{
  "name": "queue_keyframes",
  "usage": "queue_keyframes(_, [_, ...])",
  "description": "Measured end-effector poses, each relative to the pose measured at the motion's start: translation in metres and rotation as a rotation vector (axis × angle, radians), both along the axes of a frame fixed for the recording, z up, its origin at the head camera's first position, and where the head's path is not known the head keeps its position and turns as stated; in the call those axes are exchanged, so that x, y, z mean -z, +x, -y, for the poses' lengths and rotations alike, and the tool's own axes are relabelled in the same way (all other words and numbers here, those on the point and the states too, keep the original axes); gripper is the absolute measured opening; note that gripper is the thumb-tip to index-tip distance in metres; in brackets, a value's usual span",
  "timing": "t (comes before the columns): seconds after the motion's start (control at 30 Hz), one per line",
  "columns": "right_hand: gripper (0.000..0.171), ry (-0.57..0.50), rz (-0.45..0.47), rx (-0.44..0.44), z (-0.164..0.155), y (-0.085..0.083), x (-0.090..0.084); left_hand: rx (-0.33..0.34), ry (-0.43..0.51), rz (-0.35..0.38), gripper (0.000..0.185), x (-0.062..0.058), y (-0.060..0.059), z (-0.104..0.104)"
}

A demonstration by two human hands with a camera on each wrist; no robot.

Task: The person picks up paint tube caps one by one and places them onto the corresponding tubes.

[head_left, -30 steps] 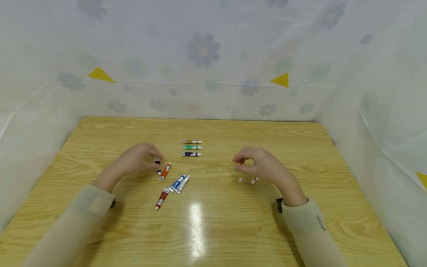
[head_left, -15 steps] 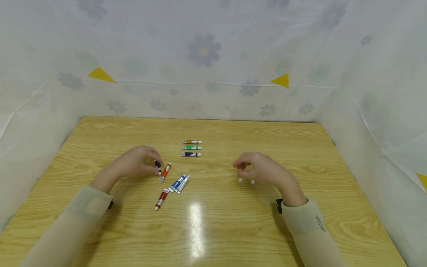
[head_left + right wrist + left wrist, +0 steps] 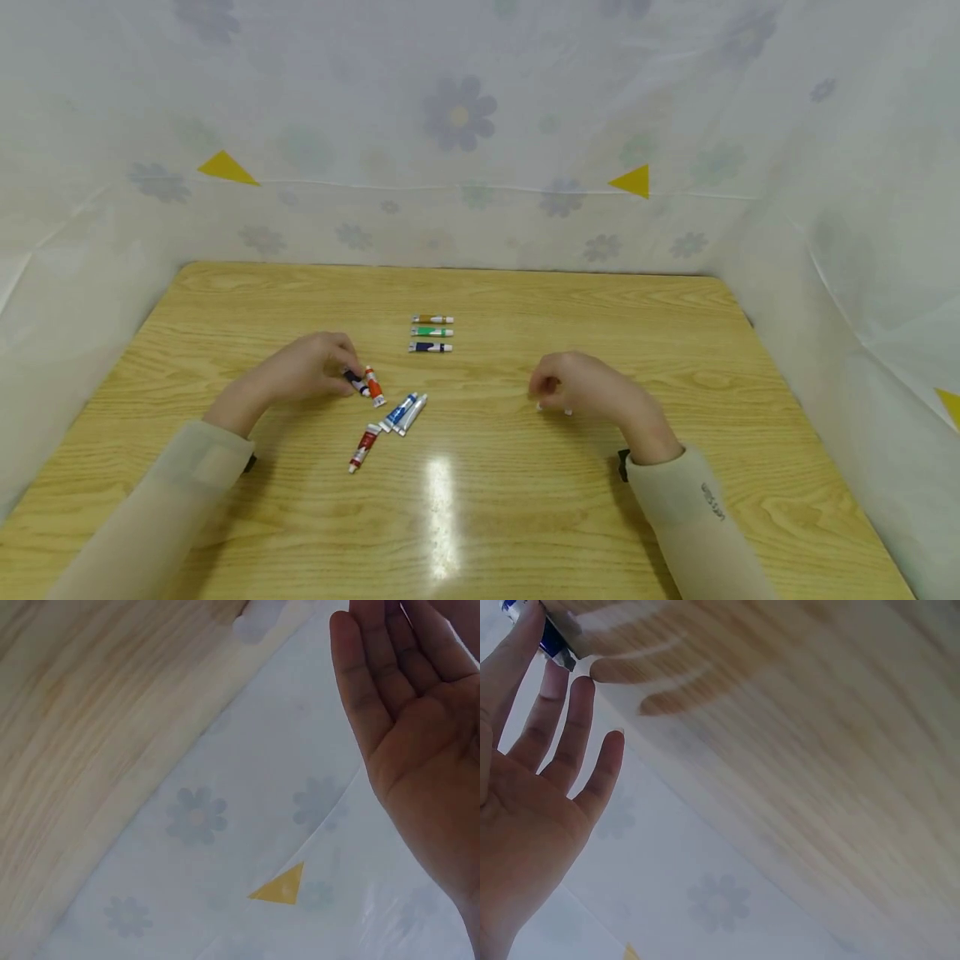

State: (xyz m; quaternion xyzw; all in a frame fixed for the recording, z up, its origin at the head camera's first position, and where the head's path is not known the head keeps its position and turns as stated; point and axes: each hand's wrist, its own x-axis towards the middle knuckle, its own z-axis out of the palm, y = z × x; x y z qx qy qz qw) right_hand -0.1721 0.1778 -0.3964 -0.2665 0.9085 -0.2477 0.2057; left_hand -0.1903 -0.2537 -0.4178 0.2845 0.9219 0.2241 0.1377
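Up close, the person's left hand rests low over a pale wooden table, and its fingertips pinch one end of a small dark navy paint tube with a white cap. That tube lies tilted on the wood, left of the table's middle, touching a small orange paint tube with a white cap just beside it. In the left wrist view the outer fingers look fairly straight, with a blue tube end showing past the forefinger; the view is blurred.

Just nearer the person lie a blue paint tube and a white paint tube, side by side, and then a dark red paint tube nearest the person.

Further back, near the table's middle, three more tubes lie in a neat parallel row: a brown one, a green one and a dark blue one.

Well apart, the right hand rests right of centre with its fingers curled downward over small white caps on the wood. Whether those fingers are clamped on a cap cannot be told. Cream sleeves cover both forearms.

A translucent curtain printed with grey flowers surrounds the table, bearing yellow triangular markers.
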Motion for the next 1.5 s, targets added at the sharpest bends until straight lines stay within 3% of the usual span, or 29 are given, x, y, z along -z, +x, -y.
queue_keyframes(0.33, [0.011,0.081,-0.061,0.006,0.002,0.004,0.005,0.012,-0.021,-0.035,0.017,0.002,0.000,0.002])
queue_keyframes(0.63, [0.012,0.095,-0.042,-0.016,0.005,0.003,0.006,0.033,-0.011,-0.071,0.014,0.001,0.002,0.005])
queue_keyframes(0.93, [0.011,0.086,-0.029,-0.037,0.007,0.003,0.004,-0.007,0.034,-0.030,0.010,-0.008,0.004,0.001])
queue_keyframes(1.5, [0.008,0.022,0.021,0.032,0.006,0.003,0.004,-0.070,0.110,-0.040,0.012,-0.019,-0.002,-0.020])
